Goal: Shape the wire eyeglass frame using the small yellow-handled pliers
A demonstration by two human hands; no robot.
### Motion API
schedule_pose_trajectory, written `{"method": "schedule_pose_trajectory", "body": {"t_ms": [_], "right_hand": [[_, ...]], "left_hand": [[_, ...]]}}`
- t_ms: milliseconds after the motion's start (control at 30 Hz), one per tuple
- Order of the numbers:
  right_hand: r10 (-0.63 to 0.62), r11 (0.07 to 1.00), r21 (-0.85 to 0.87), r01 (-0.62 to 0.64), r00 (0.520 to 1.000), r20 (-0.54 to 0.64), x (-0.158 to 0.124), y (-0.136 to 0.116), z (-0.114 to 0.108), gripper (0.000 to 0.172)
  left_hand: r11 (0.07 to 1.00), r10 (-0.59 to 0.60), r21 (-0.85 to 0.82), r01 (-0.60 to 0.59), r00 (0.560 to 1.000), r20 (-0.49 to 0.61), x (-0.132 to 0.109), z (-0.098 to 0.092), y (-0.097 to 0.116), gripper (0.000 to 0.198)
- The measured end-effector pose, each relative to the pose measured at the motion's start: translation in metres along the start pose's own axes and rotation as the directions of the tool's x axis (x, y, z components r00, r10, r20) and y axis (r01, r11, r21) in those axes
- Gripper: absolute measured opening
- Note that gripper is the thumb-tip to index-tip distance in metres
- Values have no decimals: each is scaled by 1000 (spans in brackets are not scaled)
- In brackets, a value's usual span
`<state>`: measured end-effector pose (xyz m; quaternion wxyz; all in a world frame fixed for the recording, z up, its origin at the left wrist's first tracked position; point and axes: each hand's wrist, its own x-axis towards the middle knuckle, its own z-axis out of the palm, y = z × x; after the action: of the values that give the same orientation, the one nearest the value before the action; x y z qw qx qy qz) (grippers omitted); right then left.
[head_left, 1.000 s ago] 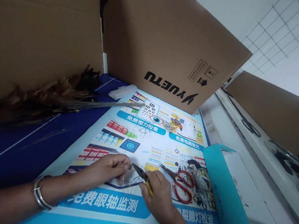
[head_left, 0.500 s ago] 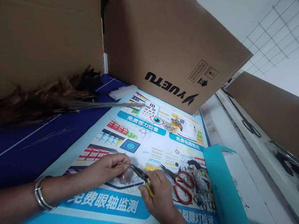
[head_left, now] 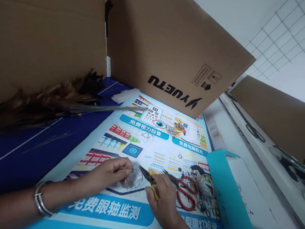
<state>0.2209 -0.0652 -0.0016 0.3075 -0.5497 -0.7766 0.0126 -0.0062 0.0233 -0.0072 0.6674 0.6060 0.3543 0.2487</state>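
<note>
With finger and thumb pinched together, my left hand grips a thin wire; its end shows only as a tiny bit at the fingertips. A loose tangle of fine wire lies just below and right of those fingers. My right hand is wrapped round the yellow handles of needle-nose pliers, whose dark jaws point up and left, a little apart from the left fingertips. Right of the pliers lie red-handled scissors, beside a coil of wire and several small dark wire loops.
A teal open box stands at the right with small wire pieces inside. Bundled feathers and long thin wires lie at the left. A large cardboard box walls off the back. More wire scraps rest on the printed mat.
The pliers have drawn back right, away from the left fingertips where their jaws were touching. My left hand stays almost in place.
</note>
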Motion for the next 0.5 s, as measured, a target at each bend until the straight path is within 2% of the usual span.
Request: {"method": "schedule_pose_trajectory", "body": {"t_ms": [233, 500], "right_hand": [[-114, 982, -156, 108, 993, -30, 5, -9, -5, 28], [-147, 966, -210, 151, 989, 34, 7, -11, -8, 29]], "left_hand": [[994, 42, 98, -42, 999, 3, -1, 3, -1, 20], [991, 45, 125, -44, 999, -5, -1, 3, -2, 18]]}}
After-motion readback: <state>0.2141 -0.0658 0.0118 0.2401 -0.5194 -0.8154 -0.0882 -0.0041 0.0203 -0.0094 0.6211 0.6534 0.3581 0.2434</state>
